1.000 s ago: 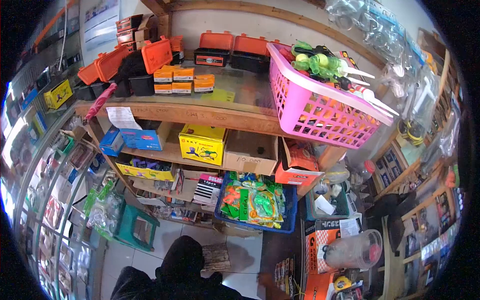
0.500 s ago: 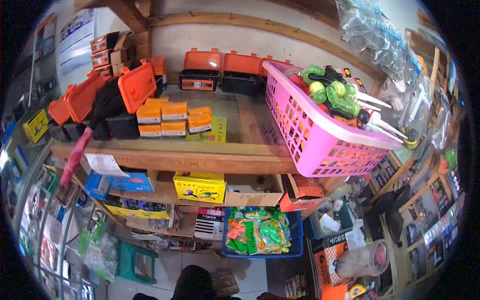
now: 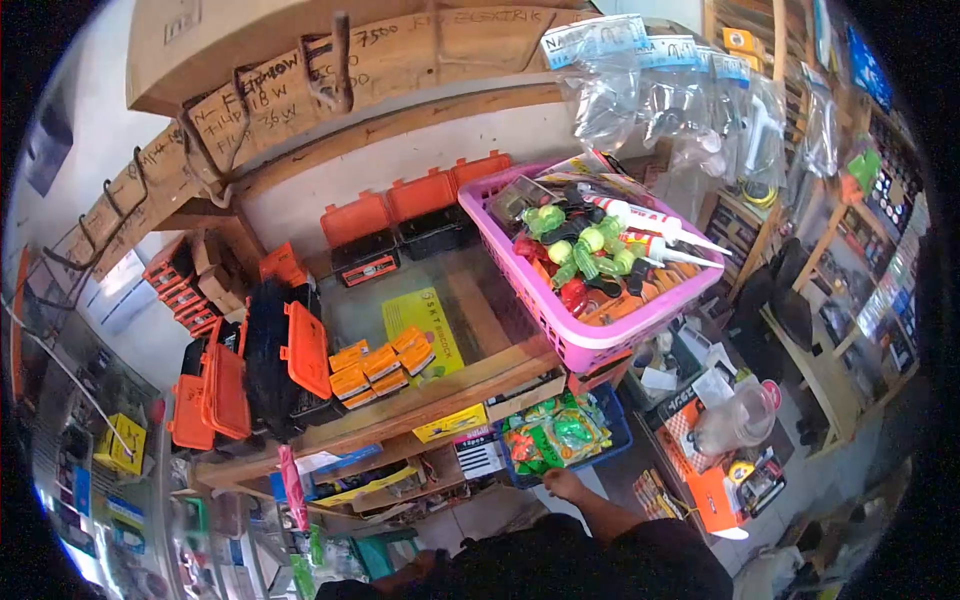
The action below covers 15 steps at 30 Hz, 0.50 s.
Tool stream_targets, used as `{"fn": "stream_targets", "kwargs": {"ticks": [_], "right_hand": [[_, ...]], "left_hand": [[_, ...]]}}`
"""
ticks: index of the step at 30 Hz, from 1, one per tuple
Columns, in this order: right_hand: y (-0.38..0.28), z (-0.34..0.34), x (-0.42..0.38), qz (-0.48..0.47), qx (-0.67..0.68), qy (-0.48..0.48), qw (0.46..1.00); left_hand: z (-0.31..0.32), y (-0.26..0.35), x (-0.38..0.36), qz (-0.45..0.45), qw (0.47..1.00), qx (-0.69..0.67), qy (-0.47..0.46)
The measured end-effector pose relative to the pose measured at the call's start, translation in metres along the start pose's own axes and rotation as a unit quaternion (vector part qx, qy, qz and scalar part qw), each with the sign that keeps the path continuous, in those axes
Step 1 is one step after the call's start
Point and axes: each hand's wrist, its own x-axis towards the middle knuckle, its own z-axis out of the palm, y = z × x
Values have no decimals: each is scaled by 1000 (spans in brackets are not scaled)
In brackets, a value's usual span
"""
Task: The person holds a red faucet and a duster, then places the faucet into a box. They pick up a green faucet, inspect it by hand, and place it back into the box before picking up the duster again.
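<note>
My right hand (image 3: 564, 485) is at the near left edge of a blue basket (image 3: 618, 452), which holds green and orange plastic packets (image 3: 560, 432). Its fingers look small and blurred, and I cannot tell whether they hold anything. Low in the view, my left hand (image 3: 422, 566) shows only in part, close to my dark clothing, with its fingers hidden. Above the blue basket, a pink basket (image 3: 590, 338) sits on the shelf's right end, filled with green bulb-shaped items (image 3: 585, 245) and white-nozzled tubes (image 3: 640, 217).
On the wooden shelf (image 3: 400, 410) stand small orange boxes (image 3: 380, 368) and black cases with orange lids (image 3: 358, 218). Plastic bags (image 3: 600, 80) hang at upper right. A clear jar (image 3: 735, 420) stands to the right, near an orange box (image 3: 715, 497). Bent metal hooks (image 3: 330, 65) jut out overhead.
The view has tilted and shifted, now showing a cardboard box and hooks overhead. My right hand and forearm have come into view beside the blue basket, and part of my left has appeared below.
</note>
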Motion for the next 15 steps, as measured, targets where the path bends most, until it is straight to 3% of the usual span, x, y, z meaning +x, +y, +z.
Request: {"fn": "stream_targets", "kwargs": {"ticks": [1, 5, 8, 12, 15], "right_hand": [[-3, 7, -5, -37, -148, 32, 988], [9, 17, -29, 0, -245, -43, 969], [63, 9, -39, 29, -318, -97, 943], [3, -17, -47, -3, -419, -117, 900], [-75, -36, -56, -42, -330, -136, 933]], "left_hand": [[-3, 6, 5, 15, 1000, -1, 3], [-5, 45, 12, 64, 998, -15, 7], [2, 57, 9, 79, 997, -17, 12], [8, 56, -5, 79, 996, -15, 47], [8, 47, -14, 98, 987, -16, 127]]}}
